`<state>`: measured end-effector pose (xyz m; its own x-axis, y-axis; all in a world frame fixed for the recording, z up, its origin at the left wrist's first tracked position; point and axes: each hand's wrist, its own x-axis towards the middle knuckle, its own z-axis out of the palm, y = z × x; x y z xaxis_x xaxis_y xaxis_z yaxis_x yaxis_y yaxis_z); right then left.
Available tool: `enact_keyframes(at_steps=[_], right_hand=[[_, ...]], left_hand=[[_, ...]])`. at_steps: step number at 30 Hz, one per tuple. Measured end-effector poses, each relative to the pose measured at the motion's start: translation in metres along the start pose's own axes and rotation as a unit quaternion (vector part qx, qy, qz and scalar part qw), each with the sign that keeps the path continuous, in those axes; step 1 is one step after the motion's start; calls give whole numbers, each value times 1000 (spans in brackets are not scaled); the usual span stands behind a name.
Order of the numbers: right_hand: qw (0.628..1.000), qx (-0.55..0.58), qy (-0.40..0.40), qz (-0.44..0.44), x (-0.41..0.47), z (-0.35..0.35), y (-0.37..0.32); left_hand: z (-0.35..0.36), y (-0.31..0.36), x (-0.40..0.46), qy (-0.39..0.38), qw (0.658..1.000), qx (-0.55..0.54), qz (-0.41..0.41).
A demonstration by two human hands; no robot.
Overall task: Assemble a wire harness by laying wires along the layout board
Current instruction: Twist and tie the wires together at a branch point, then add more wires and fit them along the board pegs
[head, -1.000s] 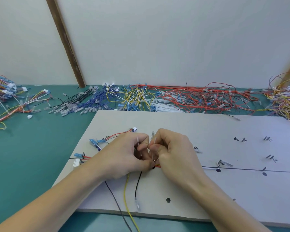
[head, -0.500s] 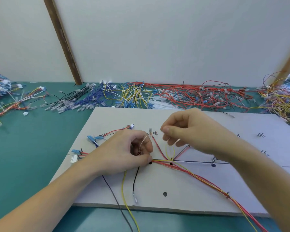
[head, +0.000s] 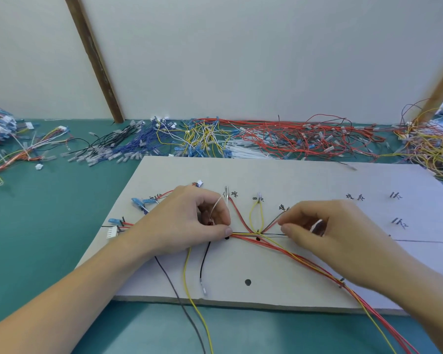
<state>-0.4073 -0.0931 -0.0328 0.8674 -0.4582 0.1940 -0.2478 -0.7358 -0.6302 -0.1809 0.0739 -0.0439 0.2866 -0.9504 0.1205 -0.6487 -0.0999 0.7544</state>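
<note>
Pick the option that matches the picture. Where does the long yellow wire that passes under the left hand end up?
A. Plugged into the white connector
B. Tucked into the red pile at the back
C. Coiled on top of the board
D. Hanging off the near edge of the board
D: the yellow wire runs from under the left hand across the layout board and past its near edge.

Pale wall behind teal tabletop, 2 brown struts.

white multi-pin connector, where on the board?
Head view: the white connector lies at the layout board's left edge, just left of the left hand, below a blue terminal.
</note>
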Motion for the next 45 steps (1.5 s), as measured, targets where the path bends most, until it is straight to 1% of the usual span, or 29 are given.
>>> enact_keyframes(at_steps=[2, 5, 8, 11, 14, 16, 18, 21, 24, 28, 30, 33, 36, 38, 41, 43, 45], right_hand=[[999, -20, 13, -25, -4, 10, -2], [999, -33, 3, -33, -2, 22, -4], [998, -62, -8, -33, 4, 25, -4], [996, -76, -25, -43, 8, 24, -5], [996, -72, -37, -44, 10, 21, -5], [996, -67, -44, -39, 13, 20, -4], [997, -56, -50, -30, 14, 20, -3], [998, -29, -51, -25, 15, 19, -1], [998, 14, -54, -6, 22, 13, 1], [998, 15, -60, 9, 38, 4, 3], [998, 24, -49, 17, 50, -2, 4], [999, 28, -22, 35, 76, -13, 11], [998, 1, 0, 56, 104, -19, 23], [997, -20, 15, 69, 124, -17, 32], [996, -65, 32, 59, 155, -5, 37], [995, -85, 29, 45, 176, 6, 34], [992, -122, 20, 38, 196, 16, 31]], left_hand=[[0, 1, -1, 8, 999, 31, 15], [-2, 3, -2, 15, 994, 95, 54], [-4, 9, -2, 34, 980, 166, 103], [-5, 16, -4, 60, 966, 205, 144], [-6, 23, -1, 93, 949, 252, 165], [-12, 23, 2, 107, 952, 239, 157], [-20, 17, 2, 124, 962, 203, 131], [-27, 7, -2, 158, 975, 131, 84], [-26, 3, -1, 161, 985, 49, 42], [-22, 13, 9, 148, 987, -26, 58], [-20, 20, 19, 127, 989, -32, 68], [-12, 26, 35, 85, 993, -3, 82], [1, 18, 42, 89, 992, -7, 91], [7, 9, 43, 114, 988, -4, 108], [8, 0, 44, 182, 976, 16, 122], [5, -5, 44, 218, 968, 31, 121], [5, -10, 43, 233, 965, 42, 111]])
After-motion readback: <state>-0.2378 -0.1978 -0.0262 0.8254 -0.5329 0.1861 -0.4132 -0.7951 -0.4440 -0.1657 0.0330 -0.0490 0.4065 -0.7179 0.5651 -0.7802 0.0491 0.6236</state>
